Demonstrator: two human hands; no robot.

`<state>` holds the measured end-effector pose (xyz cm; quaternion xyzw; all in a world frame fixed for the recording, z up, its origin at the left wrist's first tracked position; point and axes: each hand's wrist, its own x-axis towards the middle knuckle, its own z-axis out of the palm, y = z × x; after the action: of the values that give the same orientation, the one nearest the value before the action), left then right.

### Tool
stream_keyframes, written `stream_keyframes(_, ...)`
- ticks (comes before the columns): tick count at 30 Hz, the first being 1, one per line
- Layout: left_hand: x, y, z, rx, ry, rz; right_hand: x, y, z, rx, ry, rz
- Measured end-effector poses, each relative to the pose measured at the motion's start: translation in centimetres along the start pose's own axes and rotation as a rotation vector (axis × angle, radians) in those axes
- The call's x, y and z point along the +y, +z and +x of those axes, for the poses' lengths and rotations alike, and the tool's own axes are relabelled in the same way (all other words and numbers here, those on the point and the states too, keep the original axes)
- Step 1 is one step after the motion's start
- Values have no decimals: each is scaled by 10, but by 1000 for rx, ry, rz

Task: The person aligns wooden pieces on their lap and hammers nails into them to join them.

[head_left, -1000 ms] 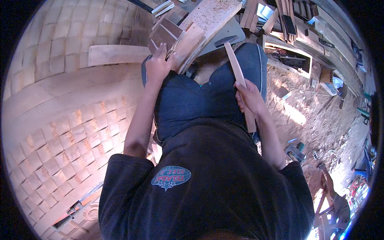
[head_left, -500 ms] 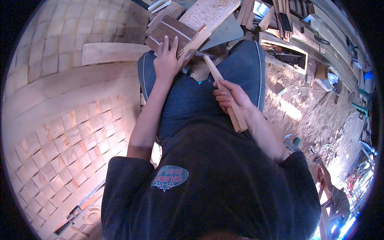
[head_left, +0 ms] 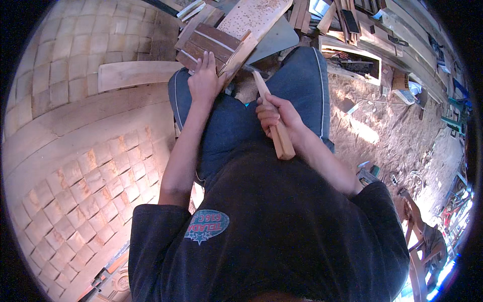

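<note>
My right hand [head_left: 275, 117] is closed round the pale wooden handle of a hammer [head_left: 285, 146]. The handle's thick butt points toward my shirt, and its thin end reaches a dark metal head between my knees, partly hard to make out. My left hand [head_left: 204, 80] lies with fingers stretched out over a brown grooved wooden piece [head_left: 217, 41], thumb at its near edge. Along that piece's right side runs a lighter wooden strip [head_left: 241, 53], close to the hammer head. Beneath and beyond them a pale board [head_left: 256, 17] with many small specks slants away.
To my left spreads a large woven panel of wooden strips [head_left: 75, 186], with a pale plank [head_left: 141, 73] near my knee. A shallow wooden box [head_left: 375, 70] holding dark items sits at the right. Stacked timber [head_left: 387, 40] lies beyond, above a dusty floor [head_left: 362, 126].
The hammer's butt and my right hand have shifted a little left. My left hand stays on the brown wooden piece, its fingers closer together; the whole view has moved slightly.
</note>
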<state>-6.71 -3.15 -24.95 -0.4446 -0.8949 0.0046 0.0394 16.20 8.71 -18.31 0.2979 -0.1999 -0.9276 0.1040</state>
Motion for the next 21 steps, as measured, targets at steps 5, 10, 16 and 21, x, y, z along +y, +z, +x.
stream_keyframes(5,8,-3,0,-28,-25,-3,9,12,4,18,5,-22)
stream_keyframes(10,3,-5,1,11,4,3,6,11,-6,21,-73,-47)
stream_keyframes(16,17,-16,3,-72,-89,-54,10,9,-5,47,-52,-21)
stream_keyframes(21,5,-4,1,18,-4,-15,3,7,-10,73,-77,-99)
